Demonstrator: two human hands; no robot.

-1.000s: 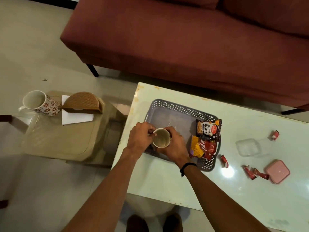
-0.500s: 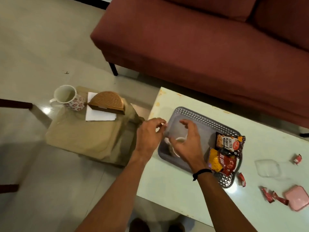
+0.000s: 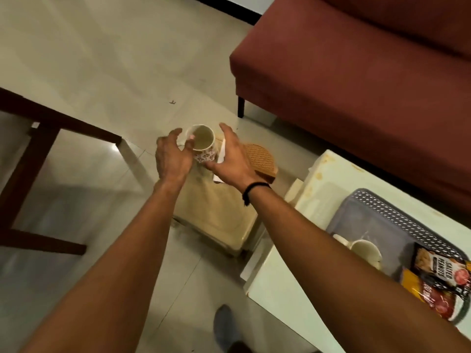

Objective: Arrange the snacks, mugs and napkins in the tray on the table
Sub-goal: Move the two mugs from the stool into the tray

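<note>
Now both hands off the tray (image 3: pixel 377 207), around the floral mug (image 3: pixel 202 143).

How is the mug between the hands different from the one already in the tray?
The floral mug stands on the beige stool; the plain mug sits inside the grey tray. The floral mug carries a red pattern; the plain mug looks unpatterned from here. Both stand upright, with pale interiors.

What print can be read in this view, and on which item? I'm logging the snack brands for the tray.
"SALTED PEANUTS": on the dark peanut packet in the grey tray.
Red and yellow snack packet below it: lettering cut off and blurred, unreadable.
Floral mug on the stool: a pattern only, no words.
</note>
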